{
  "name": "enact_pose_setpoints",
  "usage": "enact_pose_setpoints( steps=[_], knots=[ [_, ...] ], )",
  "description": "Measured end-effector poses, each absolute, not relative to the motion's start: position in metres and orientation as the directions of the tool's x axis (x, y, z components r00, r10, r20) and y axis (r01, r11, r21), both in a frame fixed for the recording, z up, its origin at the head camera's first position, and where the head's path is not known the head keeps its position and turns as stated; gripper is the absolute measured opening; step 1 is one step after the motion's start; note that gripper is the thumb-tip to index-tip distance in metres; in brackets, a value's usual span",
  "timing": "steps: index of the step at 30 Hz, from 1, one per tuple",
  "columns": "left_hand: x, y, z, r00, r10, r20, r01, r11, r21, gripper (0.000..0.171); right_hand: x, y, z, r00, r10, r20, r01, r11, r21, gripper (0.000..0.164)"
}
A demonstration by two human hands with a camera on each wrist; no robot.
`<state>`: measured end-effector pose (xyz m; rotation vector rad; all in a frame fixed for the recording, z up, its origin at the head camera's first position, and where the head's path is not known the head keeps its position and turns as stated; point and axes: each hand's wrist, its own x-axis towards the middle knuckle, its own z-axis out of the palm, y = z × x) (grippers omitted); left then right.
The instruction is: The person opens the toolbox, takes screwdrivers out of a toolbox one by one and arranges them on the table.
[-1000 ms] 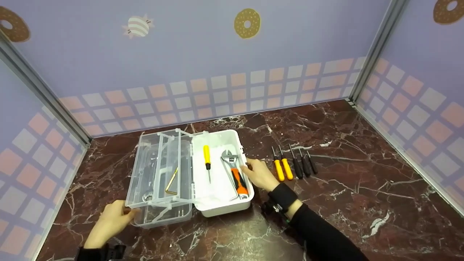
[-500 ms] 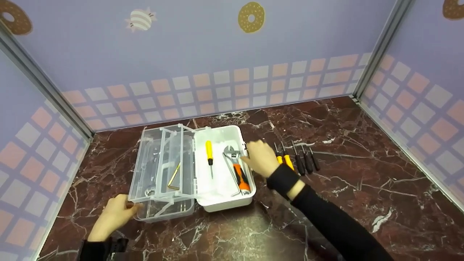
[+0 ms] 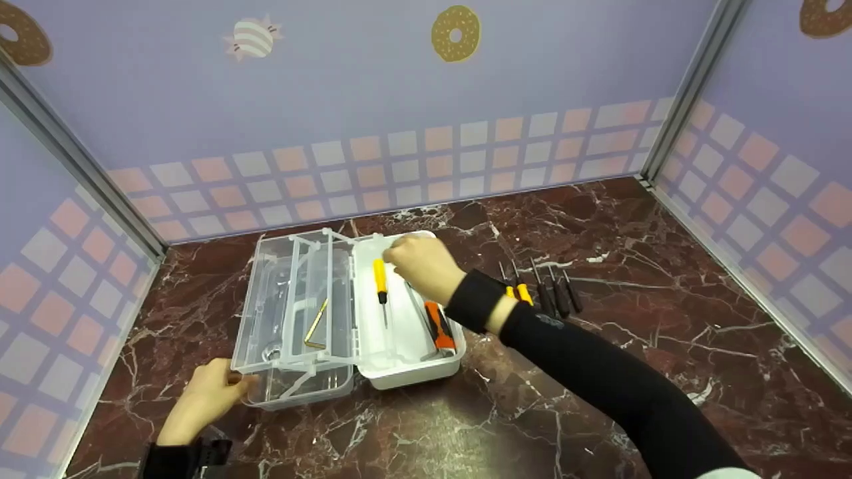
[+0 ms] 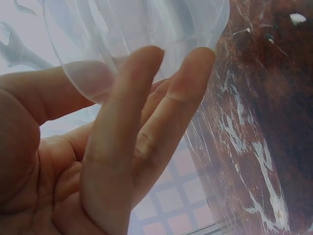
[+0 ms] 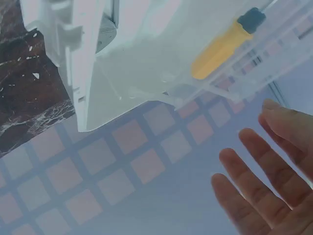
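A toolbox stands unfolded on the table, with a white base (image 3: 416, 378) and a clear plastic lid (image 3: 303, 396) spread to its left. At the lid's near left corner my left hand (image 3: 205, 398) pinches the clear edge between thumb and fingers, as the left wrist view shows. My right hand (image 3: 429, 266) is over the base, its fingers extended and holding nothing in the right wrist view. Near those fingers lies a yellow-handled screwdriver (image 5: 222, 53) inside the base. An adjustable wrench with an orange and black handle (image 3: 438, 326) lies there too, its head hidden by the right hand.
On the clear tray lies a gold hex key (image 3: 316, 327). Several screwdrivers with yellow or black handles (image 3: 561, 301) lie in a row right of the toolbox, partly behind the right forearm. Patterned walls (image 3: 333, 86) enclose the marble-look table (image 3: 566, 226) at back and sides.
My right hand has left the base's right edge, rising and moving left over the inside. My left hand keeps its place on the lid corner.
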<state>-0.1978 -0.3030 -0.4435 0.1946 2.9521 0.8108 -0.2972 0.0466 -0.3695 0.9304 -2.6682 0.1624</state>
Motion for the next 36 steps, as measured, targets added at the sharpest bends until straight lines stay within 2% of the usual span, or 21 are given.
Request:
enact_pose_setpoints(
  steps=[8, 11, 23, 32, 36],
  knots=[
    [-0.198, -0.305, -0.443, -0.988, 0.143, -0.054, 0.095, 0.851, 0.516, 0.019, -0.303, 0.017, -0.368, -0.686, -0.695, 0.217, -0.685, 0.717, 0.130, 0.027],
    [-0.198, -0.306, -0.443, -0.989, 0.141, -0.050, 0.096, 0.852, 0.515, 0.018, -0.303, 0.008, -0.371, -0.679, -0.705, 0.204, -0.693, 0.707, 0.140, 0.025],
    [-0.198, -0.305, -0.442, -0.987, 0.149, -0.053, 0.102, 0.857, 0.505, 0.018, -0.299, -0.013, -0.390, -0.756, -0.628, 0.184, -0.609, 0.778, 0.153, 0.020],
    [-0.197, -0.305, -0.442, -0.988, 0.147, -0.039, 0.104, 0.840, 0.533, 0.017, -0.302, -0.020, -0.393, -0.785, -0.595, 0.171, -0.573, 0.803, 0.162, 0.018],
    [-0.197, -0.304, -0.443, -0.989, 0.136, -0.058, 0.083, 0.834, 0.545, 0.017, -0.304, -0.021, -0.398, -0.781, -0.603, 0.160, -0.577, 0.796, 0.182, 0.012]
  ],
)
